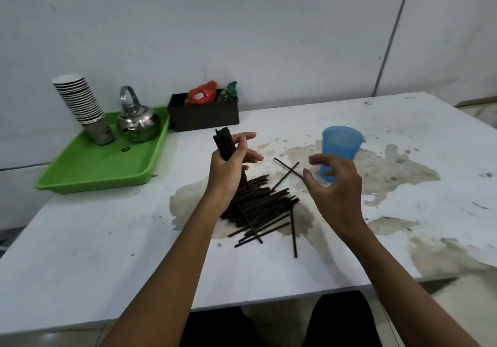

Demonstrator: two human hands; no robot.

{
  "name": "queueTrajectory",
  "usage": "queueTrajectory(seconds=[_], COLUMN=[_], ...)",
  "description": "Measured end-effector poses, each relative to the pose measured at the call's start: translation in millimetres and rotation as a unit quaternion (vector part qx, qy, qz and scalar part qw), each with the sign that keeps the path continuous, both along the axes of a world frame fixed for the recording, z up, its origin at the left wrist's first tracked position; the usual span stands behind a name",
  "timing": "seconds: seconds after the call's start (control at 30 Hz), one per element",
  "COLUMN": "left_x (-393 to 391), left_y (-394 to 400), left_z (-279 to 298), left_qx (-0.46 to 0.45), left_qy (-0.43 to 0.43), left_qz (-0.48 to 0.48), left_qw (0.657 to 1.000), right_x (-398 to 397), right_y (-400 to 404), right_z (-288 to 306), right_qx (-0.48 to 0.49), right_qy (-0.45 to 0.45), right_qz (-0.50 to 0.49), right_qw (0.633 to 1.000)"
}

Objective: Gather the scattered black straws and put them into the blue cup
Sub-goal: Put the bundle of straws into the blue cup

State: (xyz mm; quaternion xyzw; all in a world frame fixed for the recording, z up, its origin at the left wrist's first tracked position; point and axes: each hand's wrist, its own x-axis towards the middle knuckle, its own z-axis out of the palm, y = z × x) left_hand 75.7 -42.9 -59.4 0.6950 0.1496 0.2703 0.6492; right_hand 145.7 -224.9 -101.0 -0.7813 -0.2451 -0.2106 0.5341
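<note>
Head view of a worn white table [80, 239]. The left hand [228, 166] grips an upright bundle of black straws [223, 142], thumb and lower fingers curled round it, index and middle fingers extended. The right hand [336, 185] hovers with loosely curved, spread fingers, holding nothing, directly in front of the blue cup [341, 145], which stands upright toward 1 o'clock from the table's centre. The pile of loose black straws [261, 206] lies on the table between the two wrists; two crossed straws [287, 170] lie just beyond it at 12 o'clock. At 10 o'clock, a green tray [94, 163] bears a steel kettle [138, 123] and a stack of paper cups [83, 104]. At 11 o'clock, a dark box [204, 115] holds red and green packets [201, 93]; their printing is illegible.
</note>
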Motion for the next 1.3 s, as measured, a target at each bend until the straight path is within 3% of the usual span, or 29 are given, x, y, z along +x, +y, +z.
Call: queueTrajectory(seconds=[0.2, 0.4, 0.57, 0.93, 1.3], left_x=[53, 98, 129, 154, 162], left_y=[-44, -65, -79, -90, -95], left_z=[20, 40, 50, 71, 26], left_qx=[-0.048, -0.081, -0.110, -0.157, -0.047], left_qy=[-0.031, -0.074, -0.094, -0.156, -0.050], left_qz=[-0.034, -0.055, -0.074, -0.104, -0.125], left_qw=[0.998, 0.992, 0.987, 0.970, 0.990], right_x=[38, 61, 67, 68, 66], right_y=[-33, -37, -29, -28, -27], right_z=[-21, -38, -44, -45, -45], right_qx=[0.036, 0.034, -0.048, -0.020, -0.039], right_qy=[0.049, 0.179, 0.166, 0.176, 0.176], right_qz=[-0.130, -0.107, -0.095, -0.100, -0.107], right_qw=[0.990, 0.977, 0.980, 0.979, 0.978])
